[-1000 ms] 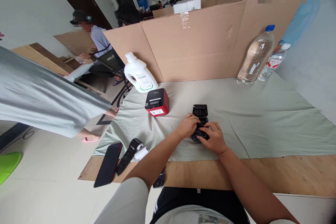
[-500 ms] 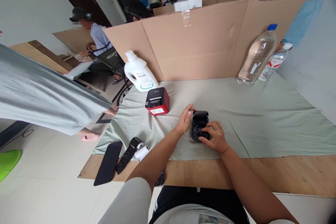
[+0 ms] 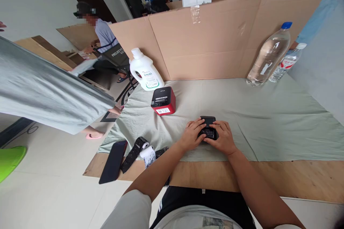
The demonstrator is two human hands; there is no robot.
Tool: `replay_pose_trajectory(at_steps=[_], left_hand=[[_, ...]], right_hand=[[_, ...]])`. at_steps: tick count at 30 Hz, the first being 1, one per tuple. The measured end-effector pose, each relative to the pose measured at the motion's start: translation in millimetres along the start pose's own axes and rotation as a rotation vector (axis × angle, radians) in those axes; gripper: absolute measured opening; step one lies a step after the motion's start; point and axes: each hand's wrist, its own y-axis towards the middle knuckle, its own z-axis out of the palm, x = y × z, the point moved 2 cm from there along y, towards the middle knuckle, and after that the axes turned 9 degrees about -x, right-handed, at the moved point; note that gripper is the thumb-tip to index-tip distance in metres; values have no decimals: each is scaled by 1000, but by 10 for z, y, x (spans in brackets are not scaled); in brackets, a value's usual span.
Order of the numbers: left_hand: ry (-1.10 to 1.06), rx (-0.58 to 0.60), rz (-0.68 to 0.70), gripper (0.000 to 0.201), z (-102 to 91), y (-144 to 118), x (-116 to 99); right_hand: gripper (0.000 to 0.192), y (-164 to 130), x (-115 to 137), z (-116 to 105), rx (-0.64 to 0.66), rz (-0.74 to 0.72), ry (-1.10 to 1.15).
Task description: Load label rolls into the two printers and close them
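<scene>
A small black portable printer [image 3: 209,134] lies on the cloth with both hands around it. My left hand [image 3: 192,134] grips its left side, fingers over the lid at the far end and thumb on the near part. Opposite it, my right hand [image 3: 222,137] holds the right side with bent fingers, its thumb close to the left one. The fingers hide much of the printer's edges, and I cannot tell whether the lid is fully closed. A red and black box-shaped printer [image 3: 163,101] stands farther back on the left.
Left of my forearm lie a phone [image 3: 113,162], a black roll [image 3: 135,154] and a white paper roll [image 3: 148,153]. A white jug [image 3: 147,69] and two water bottles, one large [image 3: 270,57], stand before a cardboard panel [image 3: 204,50]. People are nearby at left and back right.
My left hand has come down over the printer's left side and lid, and the lid has swung lower. My right hand has shifted slightly to grip the right side. The view has tilted a little.
</scene>
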Motion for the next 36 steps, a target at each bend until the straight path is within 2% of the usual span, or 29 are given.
replay_pose_trajectory(at_steps=[4,12,18,20,23,26,29,32,34,36], left_hand=[[-15,-26,-21,40,49,-54,-5],[-78,-51,-30,45,121,-111,9],[-242,-141,-57,43,203,-198,47],[-311,-211,-111,47,239,-230,107],[-424,-356,-291,54,301,-268,258],[-524,-413,-417,55,363,-287,378],[-564,-417,-431,55,382,-291,412],[-532,-390,-417,52,366,-290,397],[-446,-333,-389,50,355,-277,362],[-286,-211,-310,49,356,-250,295]], right_hand=[[51,-28,17,14,7,30,-51],[53,-99,79,26,112,58,-201],[62,-194,210,79,102,104,-233],[72,-235,262,126,48,153,-238],[91,-269,320,220,-51,275,-286],[99,-263,379,326,-79,338,-332],[97,-240,430,380,-72,348,-375],[92,-209,388,344,-56,353,-402],[89,-158,251,270,-60,337,-398],[85,-50,-10,153,-109,305,-401]])
